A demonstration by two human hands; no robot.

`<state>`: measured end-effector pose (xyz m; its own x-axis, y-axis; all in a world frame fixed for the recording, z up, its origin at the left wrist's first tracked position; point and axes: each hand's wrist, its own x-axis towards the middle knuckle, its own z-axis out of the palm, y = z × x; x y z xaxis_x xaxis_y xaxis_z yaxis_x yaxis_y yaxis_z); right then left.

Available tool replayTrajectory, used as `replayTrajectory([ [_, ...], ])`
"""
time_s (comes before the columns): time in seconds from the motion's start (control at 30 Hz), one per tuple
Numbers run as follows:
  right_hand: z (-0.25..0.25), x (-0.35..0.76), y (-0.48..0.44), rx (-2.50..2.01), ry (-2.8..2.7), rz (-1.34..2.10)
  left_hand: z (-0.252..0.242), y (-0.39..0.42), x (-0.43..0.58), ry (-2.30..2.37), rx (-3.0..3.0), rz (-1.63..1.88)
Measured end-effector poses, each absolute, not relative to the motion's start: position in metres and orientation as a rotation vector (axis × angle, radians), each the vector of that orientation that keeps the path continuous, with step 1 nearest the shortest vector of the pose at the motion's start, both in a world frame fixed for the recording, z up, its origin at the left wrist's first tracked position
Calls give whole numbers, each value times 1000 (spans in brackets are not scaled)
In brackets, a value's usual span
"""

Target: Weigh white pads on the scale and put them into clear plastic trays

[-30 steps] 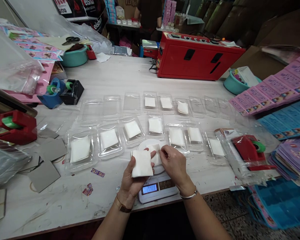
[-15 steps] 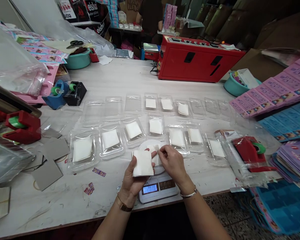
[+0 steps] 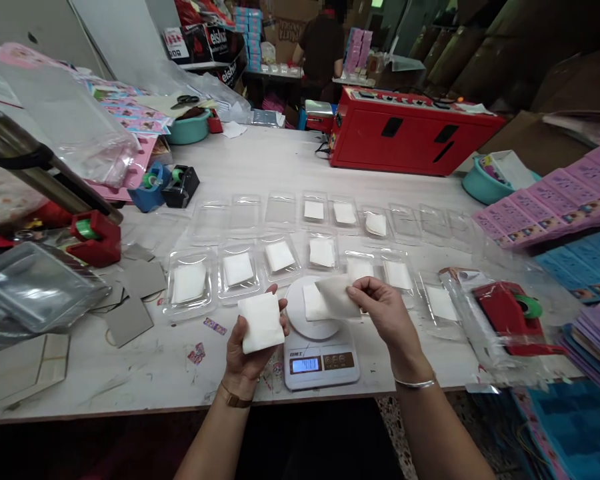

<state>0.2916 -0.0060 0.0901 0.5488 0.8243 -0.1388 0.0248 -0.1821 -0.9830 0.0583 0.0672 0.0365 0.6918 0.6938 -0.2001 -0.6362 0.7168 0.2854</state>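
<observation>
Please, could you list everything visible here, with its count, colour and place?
Table: one, white, centre
Scale: one, white, near edge
Trays: many, clear, mostly in rows
Square sheets: many, white, in trays, on scale, held
Machine: one, red, back
Bowls: two, teal, back left and right
Tape dispensers: at least four, mixed colours, both sides
Boards: several, grey, left
Boxes: many, pink and blue, right
Scissors: one, dark, at left bowl
Other person: one, dark clothing, background
Left hand: one, bare, holding square sheets
Right hand: one, bare, holding sheet above scale
</observation>
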Motion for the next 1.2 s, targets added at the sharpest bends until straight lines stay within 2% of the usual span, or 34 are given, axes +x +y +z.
replayTrajectory([
  [0.17,124,272,-13,-1428,-682,1081,35,57,67,299,278,753],
  [0.33,128,230,-18,-1312,-676,1333,42,34,90,277,299,691],
  [0.57,104,209,-34,-1543,-859,969,36,6,94,272,255,704],
  [1.0,95,191,-41,-1729,-983,765,34,0,92,345,134,677],
  [1.2,105,221,-44,-1591,-883,742,43,14,65,328,118,734],
])
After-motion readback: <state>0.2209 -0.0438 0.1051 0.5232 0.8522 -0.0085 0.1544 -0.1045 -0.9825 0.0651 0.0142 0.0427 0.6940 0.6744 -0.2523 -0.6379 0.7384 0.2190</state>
